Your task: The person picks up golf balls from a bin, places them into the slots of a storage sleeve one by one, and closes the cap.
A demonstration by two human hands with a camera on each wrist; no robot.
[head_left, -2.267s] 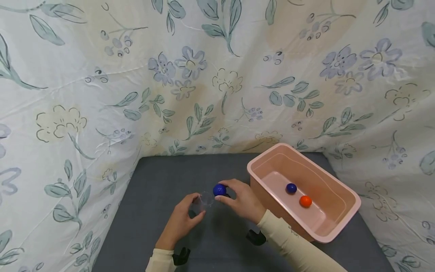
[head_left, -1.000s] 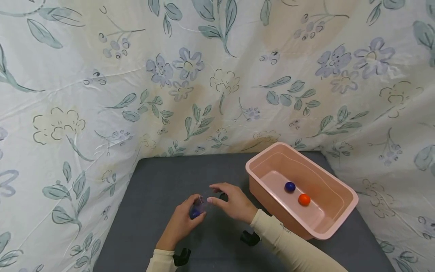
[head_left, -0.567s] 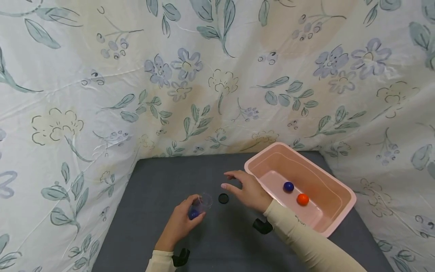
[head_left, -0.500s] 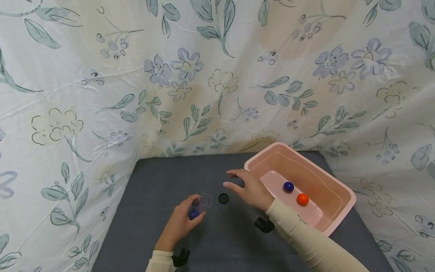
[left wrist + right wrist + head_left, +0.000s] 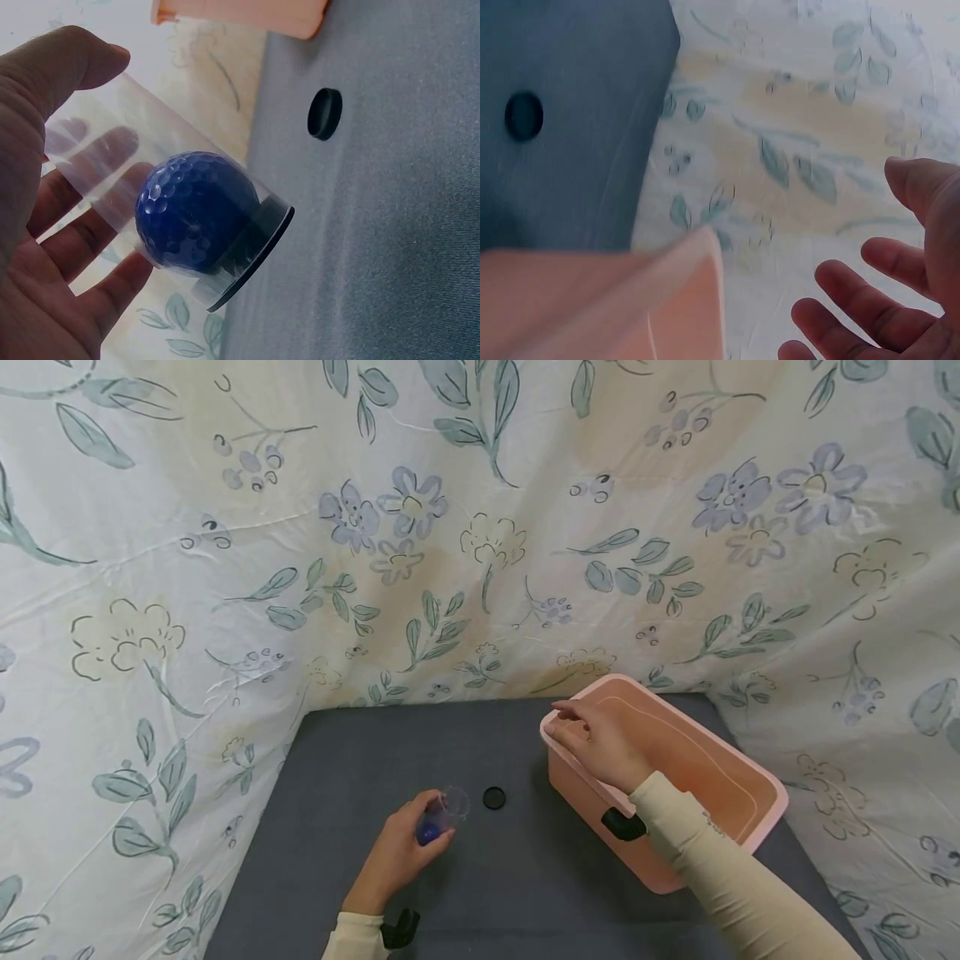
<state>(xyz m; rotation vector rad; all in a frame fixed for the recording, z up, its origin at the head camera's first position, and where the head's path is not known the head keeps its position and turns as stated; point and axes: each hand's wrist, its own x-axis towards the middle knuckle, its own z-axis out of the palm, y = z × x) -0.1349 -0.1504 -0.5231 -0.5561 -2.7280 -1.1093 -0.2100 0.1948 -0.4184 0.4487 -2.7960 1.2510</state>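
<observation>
My left hand (image 5: 397,852) grips a clear plastic tube (image 5: 112,165) between thumb and fingers, tilted above the table. A dimpled blue golf ball (image 5: 196,210) rests inside it, against the black cap (image 5: 255,259) at the lower end; the other end has no cap. My right hand (image 5: 600,747) is over the near left rim of the pink bin (image 5: 581,802), its fingers spread and holding nothing, as the right wrist view (image 5: 885,300) confirms. That hand and sleeve hide the balls in the bin.
A loose black round cap (image 5: 494,797) lies on the dark grey table (image 5: 375,752) between the left hand and the bin. Floral cloth (image 5: 420,568) hangs behind the table and at both sides.
The blue golf ball went from my right hand into the tube. My right hand then let go and moved right, over the bin. The left hand has stayed nearly still.
</observation>
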